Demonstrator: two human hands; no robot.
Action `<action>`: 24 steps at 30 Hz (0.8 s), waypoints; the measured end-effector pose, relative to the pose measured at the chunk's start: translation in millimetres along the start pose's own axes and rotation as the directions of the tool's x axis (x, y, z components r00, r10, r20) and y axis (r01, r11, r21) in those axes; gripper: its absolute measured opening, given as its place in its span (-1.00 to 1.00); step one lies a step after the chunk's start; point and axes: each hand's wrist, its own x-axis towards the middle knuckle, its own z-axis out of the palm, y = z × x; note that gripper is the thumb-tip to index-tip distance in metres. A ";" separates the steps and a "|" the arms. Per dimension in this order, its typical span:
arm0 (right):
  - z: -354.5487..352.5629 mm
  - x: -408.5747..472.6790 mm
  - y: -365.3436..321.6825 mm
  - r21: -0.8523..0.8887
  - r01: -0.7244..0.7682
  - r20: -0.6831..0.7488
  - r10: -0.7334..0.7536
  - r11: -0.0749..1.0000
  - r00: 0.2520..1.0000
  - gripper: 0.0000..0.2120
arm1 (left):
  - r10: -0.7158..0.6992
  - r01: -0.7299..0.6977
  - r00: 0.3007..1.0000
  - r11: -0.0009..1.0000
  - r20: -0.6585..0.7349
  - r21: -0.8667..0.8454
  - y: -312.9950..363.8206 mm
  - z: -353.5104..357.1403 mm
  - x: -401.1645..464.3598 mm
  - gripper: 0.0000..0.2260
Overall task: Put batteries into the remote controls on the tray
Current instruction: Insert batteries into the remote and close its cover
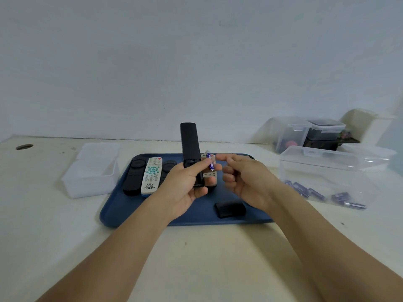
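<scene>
Head view, tray: a blue tray (135, 205) lies at centre frame on a pale table (196, 258).
Head view, left hand: the left hand (185, 184) grips a black remote (189, 144) held upright above the tray's middle, and its thumb and fingertips also pinch a blue battery (210, 161) just right of the remote's lower end.
Head view, right hand: the right hand (244, 177) hovers just right of the battery, fingers loosely curled and forefinger extended toward it, holding nothing.
Head view, remotes on tray: a white remote (151, 175) with teal buttons lies at the tray's left, flanked by a black remote at far left (134, 177) and another dark remote (169, 166) largely hidden behind the left hand; a beige remote (210, 177) shows partly behind the fingers.
Head view, cover: a black battery cover (230, 210) rests on the tray at lower right.
Head view, battery supply: a clear box (327, 171) at right of frame contains loose blue batteries (316, 192).
Head view, left surroundings: an empty-looking clear container (91, 171) stands left of the tray.
Head view, background: lidded clear bins (305, 134) stand at upper right against the wall.
</scene>
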 end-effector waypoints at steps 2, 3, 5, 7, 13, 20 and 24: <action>3.0 -5.9 -1.9 -0.207 0.109 0.032 -0.105 0.972 0.994 -0.80 | -0.032 0.030 0.999 0.997 -0.019 -0.065 1.0 -0.5 0.9 -0.88; 5.5 -9.6 -2.6 -0.393 0.226 0.051 -0.224 0.891 0.973 -0.84 | -0.056 0.053 0.998 0.993 -0.025 -0.103 1.2 -1.2 1.0 -0.88; 10.2 -13.5 -2.7 -0.661 0.420 0.131 -0.456 0.621 0.880 -0.81 | -0.091 0.086 0.995 0.987 -0.035 -0.137 1.0 -2.9 1.0 -0.87; 10.9 -10.6 -0.1 -0.734 0.475 0.139 -0.577 0.485 0.805 -0.82 | -0.096 0.090 0.995 0.986 -0.037 -0.137 -1.4 -3.2 1.1 -0.88; 6.1 -4.9 8.3 -0.775 0.417 0.065 -0.596 0.475 0.800 -0.88 | -0.067 0.064 0.998 0.982 -0.011 -0.176 -7.1 2.5 1.1 -0.86; 9.4 -7.9 9.1 -0.728 0.395 0.094 -0.488 0.560 0.867 -0.88 | -0.059 0.055 0.998 0.982 -0.019 -0.179 -8.0 3.2 -0.2 -0.88; 10.1 -9.6 8.1 -0.657 0.407 0.088 -0.472 0.635 0.877 -0.89 | -0.033 0.029 0.999 0.983 -0.015 -0.183 -9.6 3.9 0.1 -0.90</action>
